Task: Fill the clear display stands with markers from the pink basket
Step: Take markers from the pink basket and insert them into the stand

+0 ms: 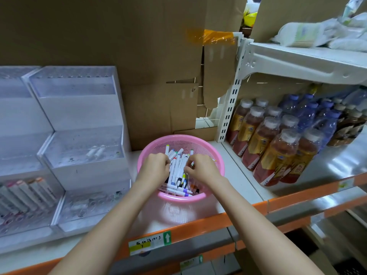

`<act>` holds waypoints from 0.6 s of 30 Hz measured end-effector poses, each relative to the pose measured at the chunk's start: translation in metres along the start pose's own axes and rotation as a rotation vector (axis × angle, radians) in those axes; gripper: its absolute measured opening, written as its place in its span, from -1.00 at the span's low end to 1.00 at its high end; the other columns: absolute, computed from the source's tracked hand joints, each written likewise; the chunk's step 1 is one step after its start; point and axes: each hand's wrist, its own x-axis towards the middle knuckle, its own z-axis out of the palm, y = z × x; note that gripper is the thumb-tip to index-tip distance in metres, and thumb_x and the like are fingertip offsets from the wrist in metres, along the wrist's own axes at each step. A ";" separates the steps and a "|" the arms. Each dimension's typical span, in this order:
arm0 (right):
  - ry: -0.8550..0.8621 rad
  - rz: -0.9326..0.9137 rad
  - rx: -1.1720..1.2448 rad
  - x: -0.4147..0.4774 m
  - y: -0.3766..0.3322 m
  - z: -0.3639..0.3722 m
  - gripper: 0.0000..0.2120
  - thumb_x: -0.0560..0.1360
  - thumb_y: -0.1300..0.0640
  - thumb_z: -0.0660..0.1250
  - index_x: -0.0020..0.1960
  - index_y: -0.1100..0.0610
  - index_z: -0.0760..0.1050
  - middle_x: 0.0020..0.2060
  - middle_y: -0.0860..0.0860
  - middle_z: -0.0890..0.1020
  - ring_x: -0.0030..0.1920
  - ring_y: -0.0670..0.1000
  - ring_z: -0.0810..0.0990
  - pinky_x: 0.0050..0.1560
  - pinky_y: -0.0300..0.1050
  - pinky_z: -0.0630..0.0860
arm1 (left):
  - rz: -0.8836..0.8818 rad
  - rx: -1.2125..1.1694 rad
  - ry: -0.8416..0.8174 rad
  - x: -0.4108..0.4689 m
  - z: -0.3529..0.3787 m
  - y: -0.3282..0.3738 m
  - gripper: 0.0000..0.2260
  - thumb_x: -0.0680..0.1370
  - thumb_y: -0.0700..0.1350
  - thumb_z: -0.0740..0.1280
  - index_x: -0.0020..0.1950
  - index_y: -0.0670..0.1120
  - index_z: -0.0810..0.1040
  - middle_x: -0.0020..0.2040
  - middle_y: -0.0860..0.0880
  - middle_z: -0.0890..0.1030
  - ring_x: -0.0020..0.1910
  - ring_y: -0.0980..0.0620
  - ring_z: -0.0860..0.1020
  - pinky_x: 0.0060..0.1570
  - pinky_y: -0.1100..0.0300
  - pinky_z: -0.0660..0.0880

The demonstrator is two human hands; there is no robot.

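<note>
Grip of left hand (156, 165): fingers curled round several markers (177, 172). Grip of right hand (201, 168): fingertips pinching markers in the same pile. Both are inside the pink basket (179, 197), on the shelf (239, 175). The clear display stands (79, 135) are just left of it, the bottles (278, 147) to the right.

Cardboard-backed shelf (234, 187), white upright (231, 100).

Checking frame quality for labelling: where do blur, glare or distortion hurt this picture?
Head view: wide-angle bending curves the orange shelf edge; the white bags at top right are smeared soft; glare washes the metal shelf beside the bottles; the markers in the pink basket are reasonably sharp.
</note>
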 end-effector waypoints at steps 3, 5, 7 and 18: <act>-0.011 -0.012 0.009 -0.001 0.000 -0.002 -0.90 0.47 0.18 0.30 -0.09 0.16 0.58 -0.15 0.10 0.64 -0.12 0.12 0.58 -0.23 -0.11 0.37 | -0.047 -0.084 -0.031 -0.001 -0.004 0.002 -0.78 0.50 -0.26 0.31 0.11 -0.15 0.64 0.02 -0.08 0.67 -0.04 -0.01 0.59 -0.14 0.26 0.39; -0.014 -0.014 0.029 -0.001 0.000 -0.002 -0.91 0.46 0.21 0.29 -0.09 0.15 0.56 -0.17 0.08 0.63 -0.16 0.09 0.55 -0.25 -0.12 0.34 | -0.093 -0.177 -0.031 -0.002 -0.007 0.002 -0.64 0.44 -0.29 0.35 0.23 -0.14 0.55 0.08 -0.07 0.63 -0.01 0.00 0.57 -0.15 0.29 0.36; -0.008 -0.002 0.091 -0.003 -0.001 -0.003 -0.93 0.45 0.23 0.29 -0.09 0.13 0.52 -0.25 0.02 0.58 -0.24 0.03 0.51 -0.29 -0.14 0.31 | -0.126 -0.249 -0.035 -0.004 -0.012 0.004 -0.51 0.38 -0.28 0.37 0.31 -0.09 0.45 0.01 -0.03 0.62 -0.08 0.02 0.56 -0.22 0.22 0.40; 0.203 -0.117 0.444 -0.021 -0.018 -0.013 -0.43 0.48 0.26 0.32 0.43 -0.04 0.29 -0.18 -0.07 0.60 -0.27 -0.12 0.58 -0.18 -0.13 0.56 | 0.059 -0.461 0.072 -0.016 -0.035 0.014 -0.48 0.40 -0.29 0.39 0.26 0.11 0.39 -0.15 0.11 0.57 -0.24 0.20 0.54 -0.23 0.29 0.47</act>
